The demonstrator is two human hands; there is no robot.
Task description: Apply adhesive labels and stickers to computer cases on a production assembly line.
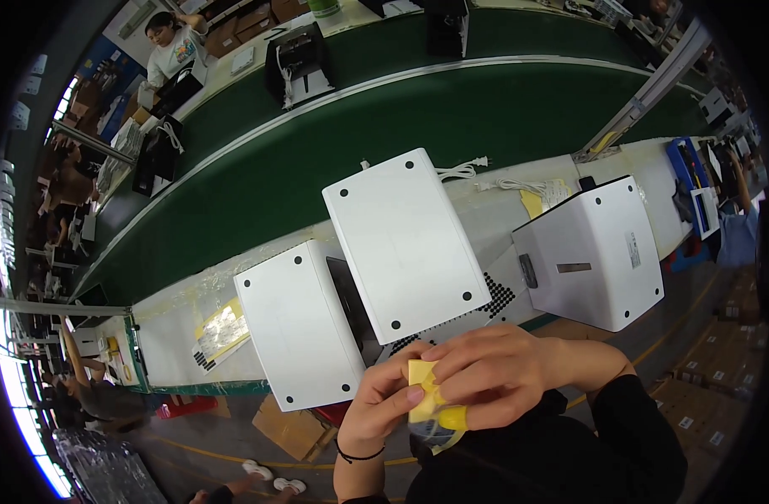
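My left hand (379, 405) is closed, with its thumb pressing on a small yellow sheet (420, 372). My right hand (495, 370) pinches the same sheet from the other side, and a yellow cover sits on its thumb. Under the sheet hangs a rounded, clear and dark part (435, 432), too blurred to name. Just beyond my hands, a white box-shaped appliance housing (405, 244) with black round feet at its corners lies tilted. It rests over a second white housing (294, 323) to its left. A sheet of black round pads (500, 296) shows beneath it.
Another white housing (599, 252) stands at the right, near a coiled white power cord (527, 185). Past the bench runs a green conveyor belt (317, 151) carrying a dark unit (299, 63). A person (176, 50) sits beyond it. Cardboard (288, 428) lies on the floor.
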